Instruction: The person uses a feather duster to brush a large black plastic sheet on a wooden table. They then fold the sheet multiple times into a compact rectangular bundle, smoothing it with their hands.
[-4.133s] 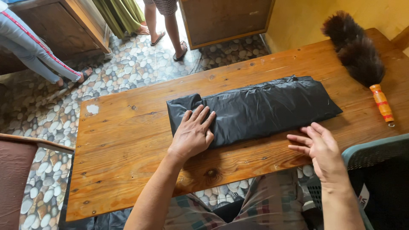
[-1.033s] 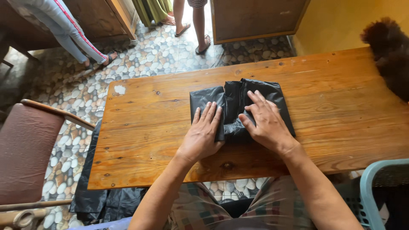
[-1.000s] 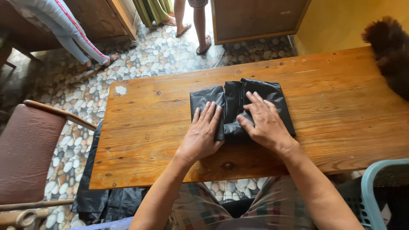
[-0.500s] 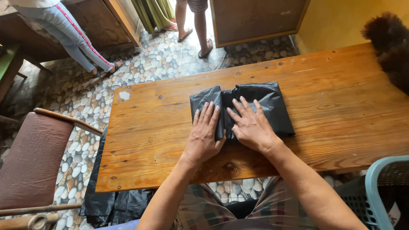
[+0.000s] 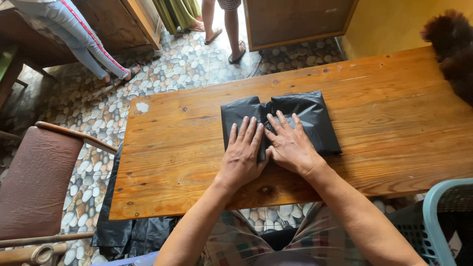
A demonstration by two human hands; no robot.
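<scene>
A folded black plastic bag (image 5: 306,114) lies flat on the wooden table (image 5: 177,157), near its middle. My left hand (image 5: 242,153) rests palm down on the bag's left half, fingers spread. Right beside it, my right hand (image 5: 290,144) presses flat on the middle of the bag, fingers pointing away from me. The two hands touch along their inner edges. Neither hand grips anything.
A dark feather duster (image 5: 451,49) lies at the table's far right. A brown chair (image 5: 39,182) stands to the left, a blue plastic basket (image 5: 443,216) at lower right. More black plastic (image 5: 128,234) hangs below the table. Two other people's legs (image 5: 81,42) stand on the pebbled floor.
The long bag has been folded into a compact rectangle. Over the last second my right hand slid left until it met my left hand on the bag.
</scene>
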